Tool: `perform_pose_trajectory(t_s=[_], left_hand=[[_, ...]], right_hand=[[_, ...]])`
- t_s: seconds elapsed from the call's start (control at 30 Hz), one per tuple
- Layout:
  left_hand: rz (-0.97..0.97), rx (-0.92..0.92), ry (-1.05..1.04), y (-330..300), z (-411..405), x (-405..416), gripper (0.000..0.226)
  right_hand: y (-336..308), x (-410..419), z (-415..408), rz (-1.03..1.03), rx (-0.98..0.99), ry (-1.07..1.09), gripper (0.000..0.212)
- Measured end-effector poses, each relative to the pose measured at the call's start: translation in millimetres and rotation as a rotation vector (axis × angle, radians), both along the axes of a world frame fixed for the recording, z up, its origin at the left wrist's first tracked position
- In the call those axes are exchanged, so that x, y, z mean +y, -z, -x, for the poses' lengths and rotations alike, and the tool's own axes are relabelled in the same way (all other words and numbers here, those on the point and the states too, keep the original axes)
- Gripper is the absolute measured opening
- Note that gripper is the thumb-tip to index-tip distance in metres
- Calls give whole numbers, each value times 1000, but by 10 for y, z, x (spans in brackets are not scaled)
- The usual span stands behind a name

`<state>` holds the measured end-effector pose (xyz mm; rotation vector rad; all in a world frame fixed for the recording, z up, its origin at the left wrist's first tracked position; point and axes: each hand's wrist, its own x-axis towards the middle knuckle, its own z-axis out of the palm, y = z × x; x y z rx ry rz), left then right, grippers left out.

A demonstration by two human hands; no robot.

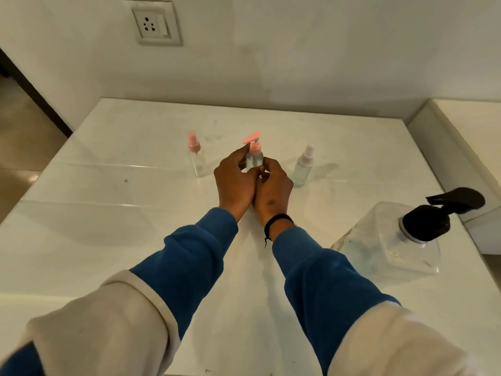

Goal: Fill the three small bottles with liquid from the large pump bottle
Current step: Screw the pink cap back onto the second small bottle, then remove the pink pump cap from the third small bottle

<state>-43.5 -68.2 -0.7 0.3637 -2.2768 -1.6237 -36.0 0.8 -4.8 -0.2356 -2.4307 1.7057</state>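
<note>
Single head view, looking forward and down. Close above both hands [252, 183], forearms running up from the bottom edge. Wall just beyond.

Domestic interior, probably a home or a rented room; hard to narrow further from this angle. White glossy stone tabletop [135, 213] butted against a plain painted wall [298, 50]. Round-pin wall socket [152, 23] with switch above it. Tiled floor [19, 137] and dark door frame [29, 88] at left. White ledge [461, 137] at right.
</note>
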Motion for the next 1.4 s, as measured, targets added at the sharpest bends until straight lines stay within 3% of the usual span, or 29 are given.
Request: perform_pose_trajectory(t_s=[0.17, 0.27, 0.43, 0.5, 0.57, 0.67, 0.77, 1.13, 1.4], left_hand=[[-44, -39, -16, -29, -183, -63, 57], [-29, -18, -68, -26, -397, -218, 43], [-16, 13, -255, -27, -600, -643, 7], [-1, 12, -322, -23, -586, -784, 7], [-7, 12, -347, 3, -525, -864, 20], [-76, 25, -298, 45, -404, -927, 44], [-114, 15, -227, 85, -296, -938, 50], [101, 11, -195, 175, -141, -1031, 32], [102, 13, -217, 99, -423, -935, 24]], right_hand=[[59, -76, -171, -27, -27, 88, 32], [76, -224, -484, 6, 42, 188, 29], [64, -562, -684, 80, 38, 36, 16], [12, -701, -617, 107, 7, -18, 22], [-46, -806, -514, 113, -21, -52, 29], [-118, -928, -346, 99, -15, -84, 36], [-133, -993, -204, 90, -2, -87, 37], [-47, -1022, -93, 33, -7, -110, 33], [-123, -915, -354, 62, -20, -113, 33]])
